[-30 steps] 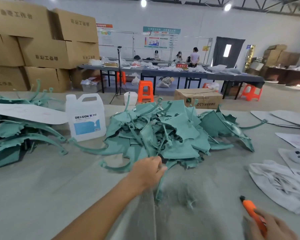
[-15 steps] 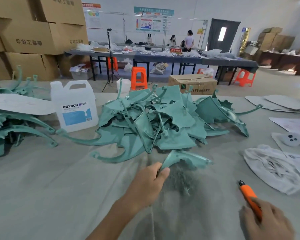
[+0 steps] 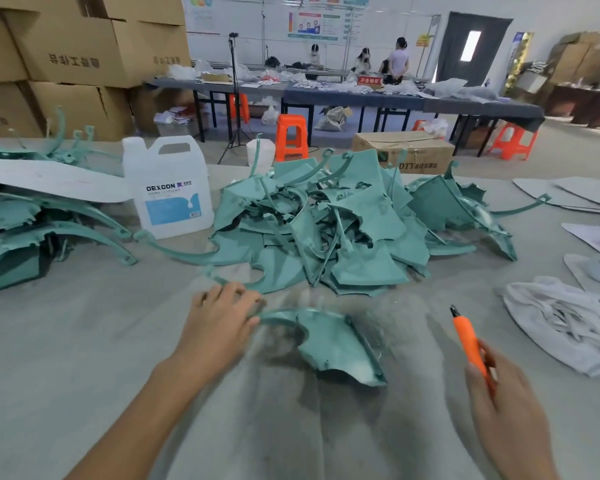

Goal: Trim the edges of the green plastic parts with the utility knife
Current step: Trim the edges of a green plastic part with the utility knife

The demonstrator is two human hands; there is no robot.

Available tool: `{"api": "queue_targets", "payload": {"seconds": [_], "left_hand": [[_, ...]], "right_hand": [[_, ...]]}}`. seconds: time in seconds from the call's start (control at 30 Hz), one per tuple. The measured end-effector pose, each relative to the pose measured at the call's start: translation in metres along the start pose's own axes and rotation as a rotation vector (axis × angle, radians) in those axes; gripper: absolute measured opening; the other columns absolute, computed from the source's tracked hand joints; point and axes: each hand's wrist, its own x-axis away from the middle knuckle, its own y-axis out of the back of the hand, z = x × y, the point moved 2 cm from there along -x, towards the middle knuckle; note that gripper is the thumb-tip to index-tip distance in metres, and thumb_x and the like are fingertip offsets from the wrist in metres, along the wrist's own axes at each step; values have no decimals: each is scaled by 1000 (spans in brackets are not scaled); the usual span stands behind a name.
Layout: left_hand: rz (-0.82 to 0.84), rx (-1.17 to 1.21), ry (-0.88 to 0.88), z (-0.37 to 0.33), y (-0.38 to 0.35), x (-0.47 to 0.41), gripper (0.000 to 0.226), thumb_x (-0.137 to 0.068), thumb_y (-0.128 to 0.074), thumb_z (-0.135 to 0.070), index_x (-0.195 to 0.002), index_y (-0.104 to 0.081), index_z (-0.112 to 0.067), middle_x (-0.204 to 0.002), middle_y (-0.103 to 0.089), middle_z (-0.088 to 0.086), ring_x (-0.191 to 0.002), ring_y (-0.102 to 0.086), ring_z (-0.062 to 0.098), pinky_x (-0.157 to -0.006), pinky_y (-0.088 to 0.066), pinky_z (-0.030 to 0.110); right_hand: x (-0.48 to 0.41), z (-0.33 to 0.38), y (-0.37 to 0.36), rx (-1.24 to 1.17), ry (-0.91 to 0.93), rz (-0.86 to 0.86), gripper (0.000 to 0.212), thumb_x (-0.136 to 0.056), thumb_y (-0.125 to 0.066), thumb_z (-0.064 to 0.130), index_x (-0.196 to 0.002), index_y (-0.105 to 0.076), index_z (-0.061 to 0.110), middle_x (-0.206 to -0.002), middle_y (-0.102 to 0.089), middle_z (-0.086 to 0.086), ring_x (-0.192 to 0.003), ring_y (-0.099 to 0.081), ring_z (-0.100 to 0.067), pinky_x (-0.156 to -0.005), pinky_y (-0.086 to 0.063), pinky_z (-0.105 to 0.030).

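Observation:
One green plastic part [image 3: 336, 344] lies flat on the grey table cloth [image 3: 84, 341], apart from the big heap of green parts [image 3: 326, 230] behind it. My left hand [image 3: 219, 323] grips the thin curved arm at the part's left end. My right hand [image 3: 506, 403] holds an orange utility knife [image 3: 466, 337] to the right of the part, its dark tip pointing up and away. The knife does not touch the part.
A second stack of green parts [image 3: 32, 230] lies at the left under a white sheet [image 3: 49, 180]. A white DEXCON jug [image 3: 168, 188] stands behind. White cloth [image 3: 568, 327] and papers [image 3: 568, 195] lie at the right. Boxes, tables and people are far behind.
My left hand has pulled one green part out of the heap toward me and laid it flat. My right hand has raised the knife a little higher.

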Motion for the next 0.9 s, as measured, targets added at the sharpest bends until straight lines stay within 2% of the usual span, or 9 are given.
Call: {"api": "queue_targets", "payload": {"seconds": [0.1, 0.2, 0.33, 0.43, 0.5, 0.6, 0.67, 0.77, 0.9], "left_hand": [[-258, 233, 38, -38, -5, 18, 5, -92, -67, -29, -93, -63, -25, -86, -61, -6, -76, -60, 20, -66, -47, 33], [-218, 357, 124, -74, -20, 33, 32, -90, -50, -63, -89, -55, -32, -71, -54, -15, -64, -54, 9, -55, -39, 25], [-38, 193, -20, -92, -43, 39, 79, -79, -33, -92, -128, -54, -35, -129, -48, -3, -119, -43, 20, -99, -39, 33], [117, 143, -157, -88, -53, 29, 66, -91, -40, -75, -147, -42, -40, -164, -20, -2, -153, -7, 25, -120, -19, 46], [85, 258, -163, -82, -55, 26, 47, -97, -58, -41, -142, -52, -33, -160, -34, 0, -153, -14, 28, -118, -27, 50], [-64, 375, -76, -67, -53, 20, 47, -85, -73, -6, -129, -66, -21, -146, -54, 7, -146, -35, 35, -111, -42, 53], [-73, 398, -2, -52, -53, 17, 47, -86, -73, -4, -129, -65, -21, -147, -52, 6, -148, -32, 32, -111, -42, 52], [-55, 375, 22, -38, -58, 15, 48, -90, -70, -6, -134, -60, -22, -152, -46, 5, -152, -23, 28, -109, -44, 50], [-20, 353, -16, -41, -61, 14, 47, -92, -67, -9, -137, -57, -22, -154, -41, 5, -153, -18, 29, -105, -47, 50]], "right_hand": [[-4, 11, -20, -64, 23, 121, 39, -95, -65, 16, -133, -61, 14, -113, -61, -11, -103, -56, -30, -85, -41, -39], [-6, 25, -44, -139, 70, 183, 13, -96, -66, 24, -105, -67, 15, -84, -62, -3, -80, -56, -29, -70, -38, -38], [-7, 27, -70, -357, 43, 308, 14, -102, -54, 34, -94, -65, 28, -73, -65, 3, -62, -61, -17, -61, -49, -37], [-1, 24, -78, -571, -87, 330, 34, -106, -42, 41, -90, -68, 26, -66, -65, 0, -45, -52, -17, -45, -44, -29], [3, 21, -76, -611, -76, 267, 32, -106, -43, 39, -94, -67, 23, -76, -72, 1, -42, -53, -18, -40, -42, -25], [4, 15, -70, -657, -62, 228, 12, -102, -57, 31, -107, -63, 21, -83, -73, -3, -45, -59, -23, -40, -48, -30], [4, 11, -70, -676, -78, 255, 15, -98, -61, 11, -111, -61, 18, -81, -71, -10, -46, -58, -25, -42, -49, -31], [5, 10, -71, -736, -80, 298, 40, -93, -51, -9, -119, -55, 20, -100, -73, -2, -56, -58, -24, -43, -48, -30], [8, 8, -79, -699, -9, 344, 23, -102, -56, 10, -120, -57, 26, -97, -73, -4, -59, -62, -22, -51, -54, -37]]}}
